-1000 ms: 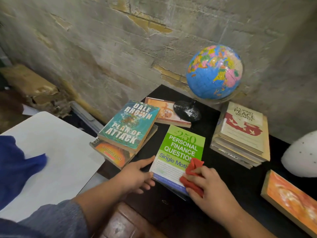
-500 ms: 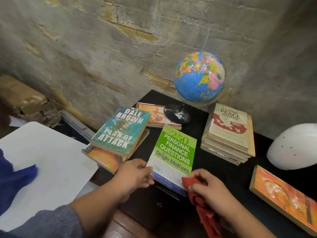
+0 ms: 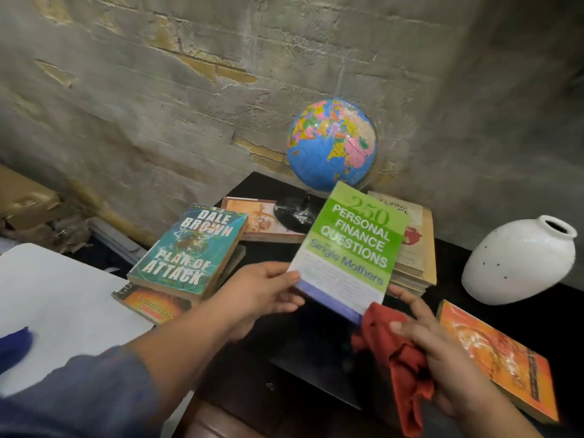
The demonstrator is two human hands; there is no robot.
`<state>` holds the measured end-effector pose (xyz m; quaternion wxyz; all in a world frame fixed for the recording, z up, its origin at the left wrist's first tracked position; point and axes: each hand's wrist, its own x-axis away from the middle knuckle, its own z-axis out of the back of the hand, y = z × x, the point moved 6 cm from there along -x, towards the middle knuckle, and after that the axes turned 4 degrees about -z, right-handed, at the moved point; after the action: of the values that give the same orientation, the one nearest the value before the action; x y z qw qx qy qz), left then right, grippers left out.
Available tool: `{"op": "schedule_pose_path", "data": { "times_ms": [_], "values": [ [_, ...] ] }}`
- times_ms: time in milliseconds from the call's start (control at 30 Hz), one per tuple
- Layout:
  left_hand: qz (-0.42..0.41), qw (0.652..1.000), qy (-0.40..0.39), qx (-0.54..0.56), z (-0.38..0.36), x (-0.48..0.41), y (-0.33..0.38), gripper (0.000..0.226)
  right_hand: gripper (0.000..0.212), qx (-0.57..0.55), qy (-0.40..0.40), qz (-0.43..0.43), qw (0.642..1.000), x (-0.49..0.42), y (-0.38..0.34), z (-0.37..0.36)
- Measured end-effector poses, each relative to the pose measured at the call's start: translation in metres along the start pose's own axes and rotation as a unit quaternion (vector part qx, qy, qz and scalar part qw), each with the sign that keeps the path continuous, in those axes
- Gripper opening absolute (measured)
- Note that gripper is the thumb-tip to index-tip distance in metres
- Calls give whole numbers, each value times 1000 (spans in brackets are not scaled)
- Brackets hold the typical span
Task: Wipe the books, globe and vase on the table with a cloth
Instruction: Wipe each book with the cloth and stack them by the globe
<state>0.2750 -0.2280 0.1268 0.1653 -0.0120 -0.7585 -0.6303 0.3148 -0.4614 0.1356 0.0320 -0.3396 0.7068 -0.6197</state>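
Note:
My left hand (image 3: 262,295) grips the near left corner of the green finance book (image 3: 350,248) and holds it tilted up off the black table (image 3: 316,358). My right hand (image 3: 433,352) holds a crumpled red cloth (image 3: 398,352) at the book's near right corner, fingers reaching under its edge. A blue globe (image 3: 331,143) on a black base stands at the back. The white vase (image 3: 518,260) lies tilted at the right. A teal novel (image 3: 186,251) tops a stack at the left. An orange book (image 3: 499,355) lies at the right front.
A stack of beige books (image 3: 414,248) sits behind the lifted book. A thin orange-framed book (image 3: 249,219) lies by the globe base. A white board (image 3: 63,298) with blue cloth borders the table on the left. A rough brick wall runs close behind.
The green book has been lifted off the table and tilted up by my left hand. My right hand with the red cloth moved from the cover to the near right corner.

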Motion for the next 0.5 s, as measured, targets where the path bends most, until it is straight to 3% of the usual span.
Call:
{"op": "schedule_pose_path", "data": {
  "times_ms": [167, 267, 367, 500],
  "values": [
    [-13, 993, 27, -110, -50, -56, 10, 23, 44, 36, 119, 22, 992, -12, -32, 50],
    [-45, 989, 9, -141, -75, -76, 17, 32, 38, 95, 177, 33, 979, -31, -57, 75],
    [-81, 975, -27, -207, -96, -90, 24, 48, 38, 171, 189, 31, 966, -45, -76, 88],
    [-60, 967, -30, -246, -98, -97, 16, 64, 44, 297, 174, 11, 939, -44, -70, 90]
  ]
}}
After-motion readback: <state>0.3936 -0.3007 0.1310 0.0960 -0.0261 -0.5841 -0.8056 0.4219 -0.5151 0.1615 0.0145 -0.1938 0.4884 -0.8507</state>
